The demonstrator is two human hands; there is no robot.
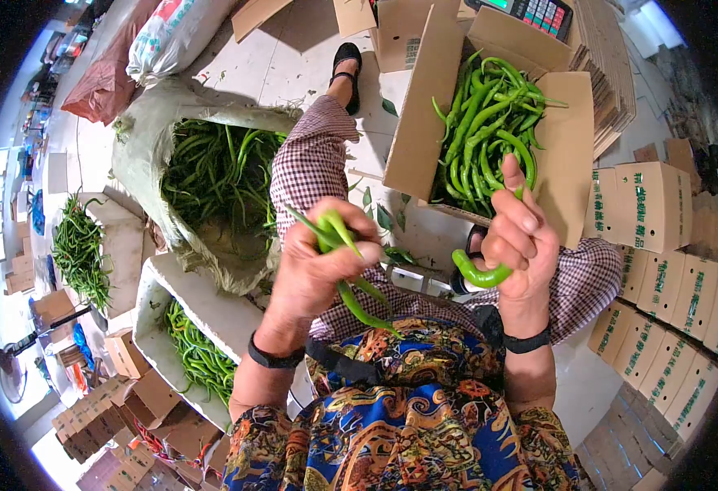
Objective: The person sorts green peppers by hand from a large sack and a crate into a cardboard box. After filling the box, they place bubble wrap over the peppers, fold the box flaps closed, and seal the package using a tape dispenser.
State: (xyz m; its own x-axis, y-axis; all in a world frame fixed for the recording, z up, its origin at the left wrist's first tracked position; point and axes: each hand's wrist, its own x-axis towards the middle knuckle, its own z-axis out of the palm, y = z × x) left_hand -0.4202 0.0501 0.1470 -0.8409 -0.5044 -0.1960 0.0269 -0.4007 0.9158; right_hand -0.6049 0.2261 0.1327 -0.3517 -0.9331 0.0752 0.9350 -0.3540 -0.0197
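Peppers [367, 310] gripped in left hand [314, 266], mid-frame; right hand [526, 245] curls round bent pepper [480, 275]; release would need looser grips.

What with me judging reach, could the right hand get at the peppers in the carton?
Likely yes: the peppers in the carton lie uncovered near the right hand, though it holds a curved pepper.

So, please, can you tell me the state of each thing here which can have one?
Left hand: closed around green peppers.
Right hand: fingers curled, holding a curved pepper.
Carton between the legs: open, filled with peppers.
Sack: mouth open, peppers inside.
White box: open, peppers inside.
Printed cartons at right: closed, stacked.
Scale: display lit.
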